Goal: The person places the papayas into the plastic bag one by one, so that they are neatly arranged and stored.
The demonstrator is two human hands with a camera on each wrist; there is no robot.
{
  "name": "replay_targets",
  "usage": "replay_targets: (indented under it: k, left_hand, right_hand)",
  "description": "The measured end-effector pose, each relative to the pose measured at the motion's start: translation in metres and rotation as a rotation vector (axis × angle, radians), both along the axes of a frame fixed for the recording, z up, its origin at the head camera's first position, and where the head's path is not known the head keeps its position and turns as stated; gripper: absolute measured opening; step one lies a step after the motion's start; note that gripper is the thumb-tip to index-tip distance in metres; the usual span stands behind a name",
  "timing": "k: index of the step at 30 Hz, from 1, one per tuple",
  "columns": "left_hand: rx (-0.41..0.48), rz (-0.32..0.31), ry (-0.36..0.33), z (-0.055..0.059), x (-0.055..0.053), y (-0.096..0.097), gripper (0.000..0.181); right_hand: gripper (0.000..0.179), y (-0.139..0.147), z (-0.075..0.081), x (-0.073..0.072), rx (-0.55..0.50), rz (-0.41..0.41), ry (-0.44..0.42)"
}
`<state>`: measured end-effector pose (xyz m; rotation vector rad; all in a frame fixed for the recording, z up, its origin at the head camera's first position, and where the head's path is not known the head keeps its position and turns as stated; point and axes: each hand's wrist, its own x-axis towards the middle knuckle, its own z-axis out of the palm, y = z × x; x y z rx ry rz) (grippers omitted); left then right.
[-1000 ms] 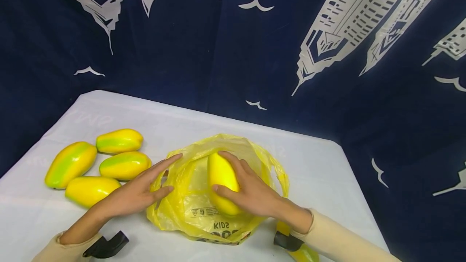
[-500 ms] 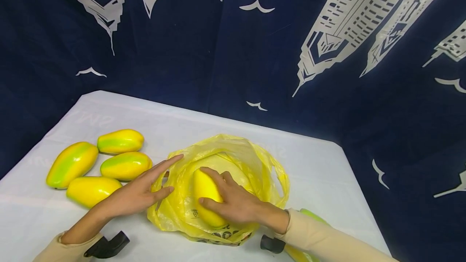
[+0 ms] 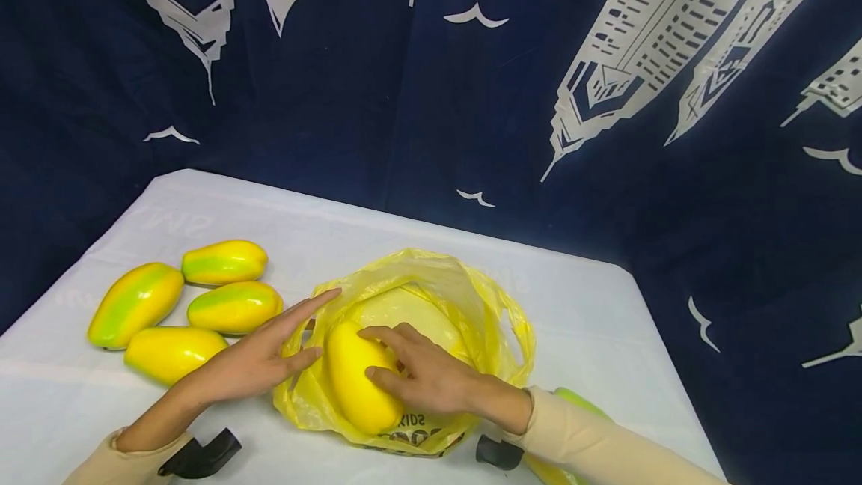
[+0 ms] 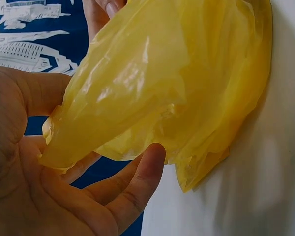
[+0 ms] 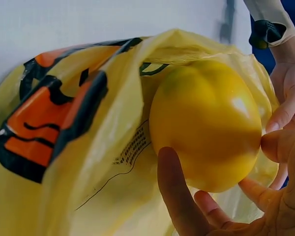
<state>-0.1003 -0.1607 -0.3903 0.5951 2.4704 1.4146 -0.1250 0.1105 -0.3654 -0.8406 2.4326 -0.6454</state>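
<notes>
A yellow plastic bag (image 3: 485, 305) stands mouth up on the table, printed letters on its near side. Inside, a yellow papaya (image 3: 360, 388) leans toward the bag's left wall. My right hand (image 3: 427, 373) reaches into the mouth, fingertips and thumb against the papaya's right side; in the right wrist view the spread fingers (image 5: 172, 182) touch its lower part. With fingers extended, my left hand (image 3: 259, 350) props the bag's left rim. The left wrist view shows a fold of the bag (image 4: 137, 83) across that palm, between thumb and fingers. The bag's floor is largely hidden.
Several yellow-green papayas lie grouped on the white table (image 3: 572, 305) left of the bag, near my left forearm. Another papaya (image 3: 582, 401) lies partly hidden under my right sleeve (image 3: 592, 440). A dark curtain (image 3: 404, 133) with white building prints hangs behind the table.
My right hand has moved down and left into the bag with the papaya. The papaya now tips toward the left wall, and the fingers cover less of it. The left hand stays put.
</notes>
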Motion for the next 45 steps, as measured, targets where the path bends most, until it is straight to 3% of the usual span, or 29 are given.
replay_targets:
  k: [19,31,45]
  left_hand:
    - [-0.001,-0.012,0.007,0.001,0.0,0.0,0.071]
    - [0.009,-0.008,-0.015,0.002,0.001,-0.001,0.071]
    - [0.016,-0.003,-0.016,0.002,0.001,0.0,0.072]
  right_hand:
    - [0.051,0.007,0.001,-0.002,-0.009,0.039,0.03]
    - [0.05,0.006,0.003,-0.001,-0.003,0.122,0.016]
    - [0.049,0.011,0.002,-0.007,-0.039,0.109,0.038]
